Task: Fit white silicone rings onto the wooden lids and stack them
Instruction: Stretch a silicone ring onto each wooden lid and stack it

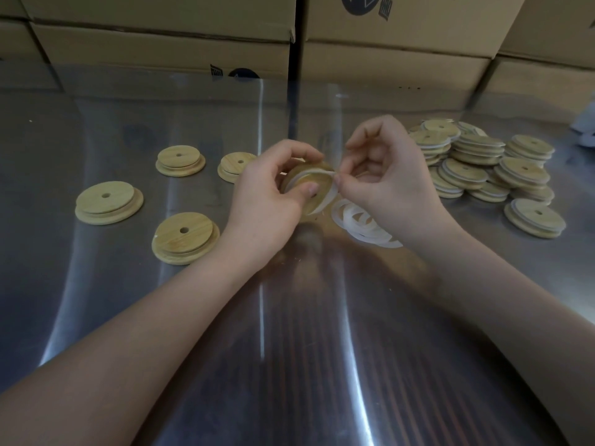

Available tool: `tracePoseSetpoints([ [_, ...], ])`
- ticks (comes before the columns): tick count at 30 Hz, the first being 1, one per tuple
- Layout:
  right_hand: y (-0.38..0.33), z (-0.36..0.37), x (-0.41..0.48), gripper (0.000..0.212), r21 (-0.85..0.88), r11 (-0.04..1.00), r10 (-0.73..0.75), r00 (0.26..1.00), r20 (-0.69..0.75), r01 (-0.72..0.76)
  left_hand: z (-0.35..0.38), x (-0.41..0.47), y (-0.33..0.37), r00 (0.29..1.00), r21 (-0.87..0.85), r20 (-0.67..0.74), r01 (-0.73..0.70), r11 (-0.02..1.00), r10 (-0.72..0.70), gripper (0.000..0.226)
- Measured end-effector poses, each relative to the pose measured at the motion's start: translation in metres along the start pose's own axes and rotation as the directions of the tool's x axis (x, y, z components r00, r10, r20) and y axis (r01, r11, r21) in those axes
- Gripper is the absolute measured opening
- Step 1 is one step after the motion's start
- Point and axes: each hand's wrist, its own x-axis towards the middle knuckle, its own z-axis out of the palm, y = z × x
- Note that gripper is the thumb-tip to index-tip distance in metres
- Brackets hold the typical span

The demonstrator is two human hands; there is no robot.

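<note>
My left hand [267, 194] grips a round wooden lid [317, 201] tilted on edge above the table's middle. A white silicone ring [314, 176] lies partly round the lid's step, and my right hand [386, 181] pinches the ring's right end and stretches it. Several loose white rings [357, 220] lie on the table just under my right hand. Several bare wooden lids lie flat to the left, such as one [109, 202] at far left and one [185, 237] nearer me. A pile of lids with rings fitted [483, 162] sits at the right.
The table [289, 333] is shiny metal under a clear plastic sheet. Cardboard boxes [161, 43] form a wall along the far edge. Something white [584, 127] shows at the right edge.
</note>
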Motion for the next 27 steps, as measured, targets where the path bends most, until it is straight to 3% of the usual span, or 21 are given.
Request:
tracePoseSetpoints([
  [6, 0.0029, -0.0076, 0.0033, 0.042, 0.102, 0.988, 0.113, 0.992, 0.054, -0.118, 0.0005, 0.0030, -0.0018, 0.999, 0.004, 0.042, 0.033, 0.999, -0.034, 0.036],
  [14, 0.0027, -0.0083, 0.0028, 0.043, 0.072, 0.990, 0.114, 0.987, 0.114, -0.122, -0.0022, 0.0004, -0.0042, 0.998, -0.021, 0.061, 0.013, 1.000, -0.011, 0.036],
  [27, 0.0005, -0.0026, -0.0013, 0.041, -0.071, 0.995, -0.059, 0.994, 0.097, 0.066, -0.0042, 0.0003, -0.0031, 0.999, -0.012, 0.038, -0.008, 1.000, 0.009, 0.036],
])
